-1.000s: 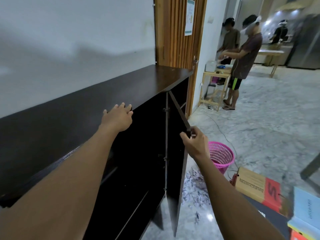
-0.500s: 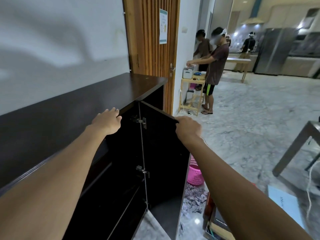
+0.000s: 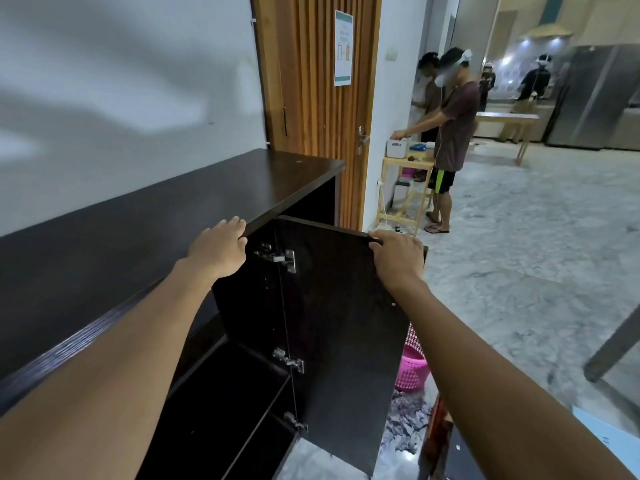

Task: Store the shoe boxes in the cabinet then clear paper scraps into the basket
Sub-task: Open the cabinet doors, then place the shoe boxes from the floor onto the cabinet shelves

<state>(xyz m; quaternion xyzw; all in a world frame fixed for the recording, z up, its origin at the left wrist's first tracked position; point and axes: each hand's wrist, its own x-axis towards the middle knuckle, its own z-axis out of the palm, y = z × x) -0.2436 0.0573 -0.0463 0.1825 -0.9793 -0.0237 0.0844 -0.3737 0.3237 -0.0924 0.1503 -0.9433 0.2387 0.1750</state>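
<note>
A: Status?
B: Right hand (image 3: 398,258) grips the open door (image 3: 339,306) of the cabinet (image 3: 173,216); left hand (image 3: 218,247) lies flat on cabinet top. Shoe boxes (image 3: 438,434), paper scraps (image 3: 405,420) and basket (image 3: 412,368) are on the floor beside the cabinet. Nothing stored yet, I judge.

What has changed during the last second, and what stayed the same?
The cabinet door swung wider open, pulled by the right hand, which keeps gripping its top edge. The left hand stayed on the front edge of the cabinet top.
</note>
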